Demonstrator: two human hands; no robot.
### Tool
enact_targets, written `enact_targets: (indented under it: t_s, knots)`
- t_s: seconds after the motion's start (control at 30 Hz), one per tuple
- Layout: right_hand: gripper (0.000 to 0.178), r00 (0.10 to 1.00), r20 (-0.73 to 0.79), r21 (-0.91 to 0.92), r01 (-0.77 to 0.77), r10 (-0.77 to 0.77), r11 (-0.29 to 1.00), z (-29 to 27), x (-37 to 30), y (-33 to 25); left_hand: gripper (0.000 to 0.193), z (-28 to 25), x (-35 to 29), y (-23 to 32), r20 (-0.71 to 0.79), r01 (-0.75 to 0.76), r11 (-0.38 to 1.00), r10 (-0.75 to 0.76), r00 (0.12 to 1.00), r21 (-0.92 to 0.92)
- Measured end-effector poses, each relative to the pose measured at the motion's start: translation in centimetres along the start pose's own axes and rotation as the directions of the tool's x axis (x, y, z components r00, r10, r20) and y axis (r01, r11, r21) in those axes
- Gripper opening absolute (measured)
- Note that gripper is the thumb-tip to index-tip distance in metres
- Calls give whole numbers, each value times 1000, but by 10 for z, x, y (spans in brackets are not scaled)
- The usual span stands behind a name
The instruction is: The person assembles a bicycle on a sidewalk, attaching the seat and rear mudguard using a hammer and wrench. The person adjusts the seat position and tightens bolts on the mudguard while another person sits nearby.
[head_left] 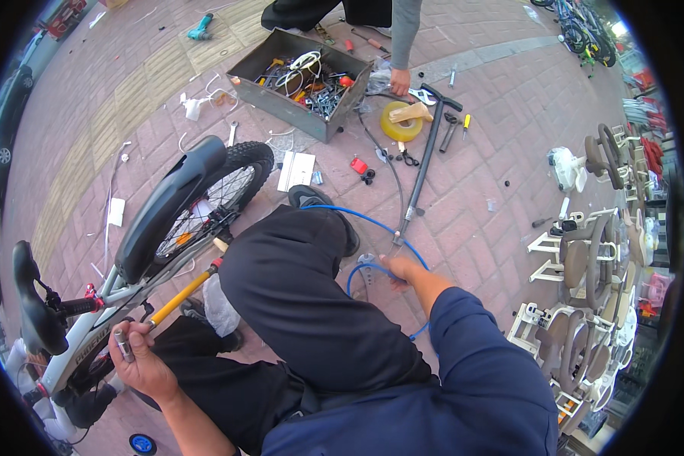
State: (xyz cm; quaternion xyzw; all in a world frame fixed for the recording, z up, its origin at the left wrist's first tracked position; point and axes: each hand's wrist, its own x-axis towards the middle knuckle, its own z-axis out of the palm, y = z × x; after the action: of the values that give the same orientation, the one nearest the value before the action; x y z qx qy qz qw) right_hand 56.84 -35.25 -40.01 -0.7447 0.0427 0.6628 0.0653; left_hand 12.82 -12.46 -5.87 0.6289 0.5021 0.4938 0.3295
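My left hand is closed around the silver metal end of a yellow-handled tool, shaped like a hammer, whose red-tipped far end reaches toward the bicycle's wheel. Low over the paving, my right hand has its fingers curled together; what they grip is hidden. A blue hose loops around that hand and runs back past my knee. Just left of the fingers lies a grey metal piece. Above them, a black floor pump lies on the ground. The bicycle rests on its side to my left.
Ahead stands a metal toolbox full of tools and hardware. Another person's hand reaches down beside it, near a yellow tape roll. A teal power drill lies farther off. Beige-framed seats line the right side.
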Motion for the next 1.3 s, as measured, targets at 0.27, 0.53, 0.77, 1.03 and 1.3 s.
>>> enact_targets:
  t_s: [0.27,0.53,0.77,1.03,1.3]
  knots:
    - [28,969,-139,707,242,-205,665,21,57,15,23,-4,-1,-3,9,60,998,-60,998,-7]
    - [29,946,-323,920,321,-28,225,-65,-1,54,20,-12,-8,0,-54,76,997,-75,996,12]
    - [19,606,-760,598,511,235,618,-280,21,212,41,-2,-8,4,-49,206,977,-208,977,-49]
    - [13,194,-675,58,976,-712,210,-106,-235,-94,23,-22,-6,-1,-131,110,792,-233,964,-600]
    - [25,-221,625,-299,818,-749,-491,235,-431,-163,22,-62,-41,62,-220,-87,730,-88,972,-678]
